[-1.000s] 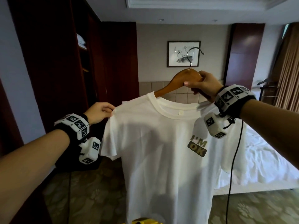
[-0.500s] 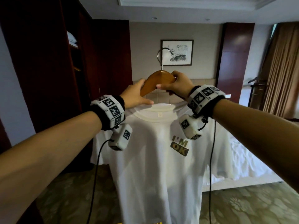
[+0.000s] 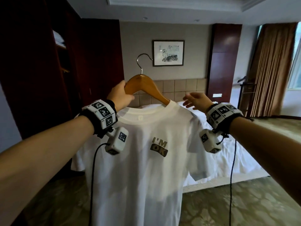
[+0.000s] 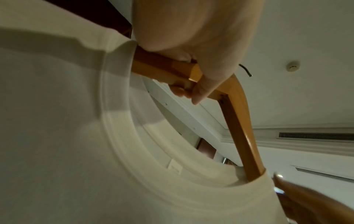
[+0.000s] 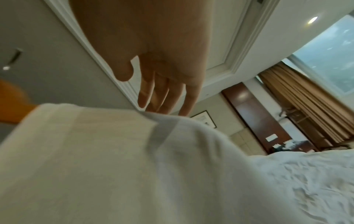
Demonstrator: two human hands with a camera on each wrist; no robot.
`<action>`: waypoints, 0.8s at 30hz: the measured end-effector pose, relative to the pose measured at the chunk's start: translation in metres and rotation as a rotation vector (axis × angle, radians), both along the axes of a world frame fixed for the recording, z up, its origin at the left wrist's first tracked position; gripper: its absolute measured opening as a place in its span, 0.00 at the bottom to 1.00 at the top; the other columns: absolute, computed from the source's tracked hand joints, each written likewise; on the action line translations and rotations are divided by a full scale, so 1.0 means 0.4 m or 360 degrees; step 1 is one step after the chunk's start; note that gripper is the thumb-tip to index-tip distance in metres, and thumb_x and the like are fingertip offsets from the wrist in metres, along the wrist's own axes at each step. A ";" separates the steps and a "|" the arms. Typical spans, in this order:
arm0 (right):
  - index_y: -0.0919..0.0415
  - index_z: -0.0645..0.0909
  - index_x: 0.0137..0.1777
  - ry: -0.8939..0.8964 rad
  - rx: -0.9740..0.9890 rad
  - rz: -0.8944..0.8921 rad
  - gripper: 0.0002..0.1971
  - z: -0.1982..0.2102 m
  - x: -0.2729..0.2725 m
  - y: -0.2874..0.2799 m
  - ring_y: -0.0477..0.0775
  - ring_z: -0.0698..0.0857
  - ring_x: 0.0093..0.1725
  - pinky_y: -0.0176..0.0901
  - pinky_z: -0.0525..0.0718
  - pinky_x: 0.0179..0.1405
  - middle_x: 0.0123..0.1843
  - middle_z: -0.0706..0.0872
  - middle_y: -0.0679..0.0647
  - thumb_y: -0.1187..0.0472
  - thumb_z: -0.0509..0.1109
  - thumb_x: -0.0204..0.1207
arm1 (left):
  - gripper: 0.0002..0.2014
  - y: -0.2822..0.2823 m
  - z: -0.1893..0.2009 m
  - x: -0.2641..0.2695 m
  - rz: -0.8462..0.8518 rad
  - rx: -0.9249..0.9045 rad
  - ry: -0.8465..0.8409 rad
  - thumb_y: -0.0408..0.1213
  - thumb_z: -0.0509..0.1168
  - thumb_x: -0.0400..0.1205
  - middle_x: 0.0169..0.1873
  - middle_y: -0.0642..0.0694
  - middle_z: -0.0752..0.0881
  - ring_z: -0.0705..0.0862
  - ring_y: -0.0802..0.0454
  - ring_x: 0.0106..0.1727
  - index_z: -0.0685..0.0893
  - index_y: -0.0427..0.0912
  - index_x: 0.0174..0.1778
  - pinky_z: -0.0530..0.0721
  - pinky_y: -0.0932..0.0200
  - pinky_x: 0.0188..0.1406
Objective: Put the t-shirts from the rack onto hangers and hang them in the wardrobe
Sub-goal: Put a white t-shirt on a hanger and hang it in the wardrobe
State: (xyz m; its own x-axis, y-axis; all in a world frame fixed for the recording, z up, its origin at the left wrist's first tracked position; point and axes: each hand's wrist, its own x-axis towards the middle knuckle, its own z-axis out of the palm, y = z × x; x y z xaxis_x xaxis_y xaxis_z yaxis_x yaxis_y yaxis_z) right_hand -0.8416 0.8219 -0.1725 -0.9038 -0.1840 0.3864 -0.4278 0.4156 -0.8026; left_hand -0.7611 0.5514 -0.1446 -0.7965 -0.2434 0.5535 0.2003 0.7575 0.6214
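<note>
Far left on my head cam: dark wood wardrobe (image 3: 40,66), door open, shelf w/ something pale folded on it up high. Can't make out a rail inside.

My left hand (image 3: 119,97) is clenched round the left arm of the wooden hanger (image 3: 146,86), thumb on the near face. Left wrist cam confirms: fingers (image 4: 179,89) wrapped under the wood bar, thumb across it. Metal hook (image 3: 142,62) stands up above, opening to the right, in front of the wall.

White t-shirt (image 3: 140,160) hangs from the hanger, held up in mid-air in front of me, between both arms. Collar sits low on the left side, by my left wrist; the hanger's right arm goes in through the neck opening and under the right shoulder. "I'M OK" print (image 3: 159,146) faces me, right of centre on the chest.

Framed picture (image 3: 168,53) on the back wall, above the tiled headboard.

My right hand (image 3: 196,101) is released, fingers spread & loose, holding nothing, just above the shirt's right shoulder. Right wrist cam: fingertips (image 5: 142,100) hang straight right over the fabric edge; touching or not, can't tell.

Behind the shirt, to the right: bed (image 3: 228,154) w/ white sheets. Far right: brown curtains (image 3: 270,67) by the window.
</note>
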 end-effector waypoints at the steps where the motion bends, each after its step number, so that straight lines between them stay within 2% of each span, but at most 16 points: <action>1: 0.65 0.79 0.49 -0.0035 0.0009 -0.0011 0.12 -0.014 -0.005 0.015 0.46 0.82 0.32 0.32 0.74 0.28 0.46 0.82 0.63 0.59 0.57 0.85 | 0.20 -0.004 0.001 0.000 0.0010 0.0000 0.0000 0.33 0.70 0.76 0.55 0.43 0.82 0.82 0.42 0.56 0.75 0.44 0.64 0.81 0.46 0.59; 3: 0.70 0.80 0.54 -0.0092 -0.0012 -0.0011 0.11 -0.040 -0.012 0.039 0.53 0.81 0.37 0.39 0.76 0.35 0.45 0.83 0.62 0.63 0.60 0.84 | 0.20 -0.009 0.000 0.000 0.0030 0.0001 0.0008 0.33 0.70 0.76 0.54 0.43 0.82 0.82 0.43 0.56 0.75 0.43 0.63 0.80 0.49 0.58; 4: 0.70 0.81 0.55 -0.0104 -0.0038 -0.0007 0.10 -0.052 -0.017 0.047 0.53 0.80 0.37 0.41 0.77 0.37 0.42 0.83 0.60 0.64 0.61 0.83 | 0.20 -0.010 0.000 0.000 0.0039 0.0004 0.0012 0.33 0.70 0.76 0.55 0.43 0.82 0.81 0.43 0.56 0.75 0.43 0.63 0.80 0.50 0.57; 6: 0.68 0.82 0.51 -0.0067 -0.0034 0.0016 0.06 -0.069 -0.018 0.057 0.46 0.81 0.31 0.43 0.78 0.38 0.33 0.85 0.53 0.66 0.65 0.81 | 0.21 -0.009 -0.003 0.001 0.0053 0.0014 0.0015 0.33 0.70 0.76 0.56 0.44 0.82 0.81 0.44 0.57 0.75 0.43 0.64 0.78 0.53 0.56; 8: 0.67 0.82 0.45 0.0000 -0.0016 0.0011 0.03 -0.076 -0.014 0.060 0.39 0.80 0.25 0.36 0.79 0.35 0.26 0.84 0.47 0.69 0.67 0.78 | 0.21 -0.008 -0.005 0.002 0.0067 0.0023 0.0009 0.32 0.70 0.76 0.56 0.43 0.82 0.81 0.44 0.57 0.75 0.43 0.65 0.78 0.53 0.55; 9: 0.66 0.82 0.41 0.0009 -0.0029 -0.0009 0.05 -0.077 -0.011 0.061 0.42 0.81 0.28 0.35 0.79 0.34 0.29 0.84 0.51 0.71 0.68 0.77 | 0.21 -0.007 -0.007 0.003 0.0070 0.0021 0.0001 0.33 0.70 0.76 0.56 0.43 0.82 0.81 0.44 0.57 0.75 0.42 0.64 0.78 0.52 0.56; 11: 0.63 0.80 0.34 0.0026 -0.0083 -0.0003 0.10 -0.080 -0.010 0.062 0.55 0.81 0.36 0.39 0.79 0.35 0.37 0.83 0.64 0.73 0.68 0.76 | 0.20 -0.006 -0.010 0.005 0.0074 0.0016 -0.0009 0.33 0.70 0.76 0.55 0.43 0.82 0.81 0.44 0.57 0.76 0.42 0.64 0.78 0.51 0.56; 12: 0.61 0.79 0.33 0.0044 -0.0069 0.0006 0.12 -0.082 -0.012 0.063 0.58 0.80 0.37 0.40 0.79 0.35 0.38 0.83 0.68 0.73 0.67 0.76 | 0.20 -0.005 -0.011 0.005 0.0069 0.0015 -0.0010 0.32 0.70 0.76 0.55 0.43 0.82 0.81 0.44 0.57 0.76 0.42 0.63 0.77 0.52 0.56; 14: 0.58 0.78 0.33 0.0091 0.0073 -0.0040 0.12 -0.083 -0.013 0.062 0.54 0.81 0.29 0.42 0.79 0.36 0.30 0.84 0.68 0.69 0.67 0.78 | 0.20 0.000 -0.014 0.008 0.0043 0.0011 -0.0005 0.31 0.70 0.76 0.56 0.42 0.82 0.81 0.44 0.57 0.77 0.41 0.64 0.76 0.53 0.54; 16: 0.57 0.76 0.34 0.0106 0.0104 -0.0087 0.12 -0.076 -0.017 0.060 0.45 0.77 0.17 0.43 0.78 0.33 0.17 0.81 0.55 0.65 0.65 0.80 | 0.21 0.003 -0.017 0.009 0.0019 -0.0009 0.0002 0.29 0.70 0.76 0.56 0.41 0.82 0.80 0.44 0.57 0.76 0.40 0.65 0.75 0.55 0.53; 17: 0.57 0.75 0.34 0.0136 0.0093 -0.0107 0.12 -0.064 -0.017 0.058 0.40 0.76 0.15 0.43 0.78 0.33 0.16 0.80 0.50 0.65 0.65 0.80 | 0.21 0.005 -0.018 0.008 0.0011 -0.0018 0.0005 0.28 0.69 0.76 0.56 0.40 0.82 0.80 0.43 0.58 0.76 0.40 0.65 0.74 0.55 0.52; 18: 0.58 0.75 0.34 0.0217 0.0076 -0.0138 0.12 -0.047 -0.020 0.055 0.37 0.76 0.17 0.42 0.77 0.35 0.19 0.80 0.49 0.65 0.65 0.80 | 0.21 0.005 -0.018 0.007 0.0003 -0.0025 0.0006 0.27 0.69 0.76 0.56 0.40 0.82 0.81 0.43 0.58 0.76 0.39 0.65 0.74 0.55 0.52; 19: 0.61 0.76 0.35 0.0308 0.0072 -0.0177 0.10 -0.024 -0.014 0.052 0.35 0.76 0.20 0.40 0.75 0.37 0.24 0.81 0.53 0.66 0.66 0.79 | 0.22 0.007 -0.018 0.005 -0.0005 -0.0033 0.0001 0.27 0.69 0.76 0.56 0.39 0.83 0.81 0.42 0.57 0.76 0.40 0.66 0.75 0.56 0.52; 21: 0.71 0.80 0.42 0.0458 0.0050 -0.0210 0.07 0.023 -0.004 0.052 0.36 0.74 0.26 0.35 0.72 0.34 0.36 0.79 0.60 0.66 0.67 0.79 | 0.23 0.012 -0.019 -0.002 -0.0018 -0.0061 -0.0007 0.26 0.69 0.75 0.56 0.39 0.83 0.80 0.44 0.55 0.76 0.40 0.67 0.74 0.56 0.52; 22: 0.75 0.81 0.46 0.0504 0.0037 -0.0218 0.08 0.042 0.000 0.055 0.36 0.73 0.27 0.31 0.70 0.32 0.38 0.78 0.60 0.67 0.66 0.79 | 0.23 0.017 -0.019 -0.005 -0.0022 -0.0077 -0.0002 0.26 0.68 0.75 0.56 0.39 0.83 0.80 0.45 0.54 0.76 0.41 0.67 0.73 0.57 0.51; 24: 0.75 0.81 0.48 0.0534 0.0060 -0.0240 0.08 0.053 0.007 0.071 0.37 0.74 0.28 0.26 0.69 0.29 0.38 0.78 0.60 0.68 0.66 0.79 | 0.21 0.029 -0.017 -0.013 -0.0024 -0.0090 0.0029 0.26 0.68 0.76 0.55 0.39 0.83 0.79 0.46 0.51 0.77 0.40 0.65 0.73 0.57 0.50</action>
State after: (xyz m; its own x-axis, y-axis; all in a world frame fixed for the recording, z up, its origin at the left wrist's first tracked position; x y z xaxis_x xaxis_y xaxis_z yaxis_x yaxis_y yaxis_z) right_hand -0.8388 0.8504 -0.1512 -0.7460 -0.0783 0.6613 -0.5963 0.5206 -0.6111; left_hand -0.7664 0.5628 -0.1514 -0.7893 -0.1993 0.5807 0.2230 0.7882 0.5736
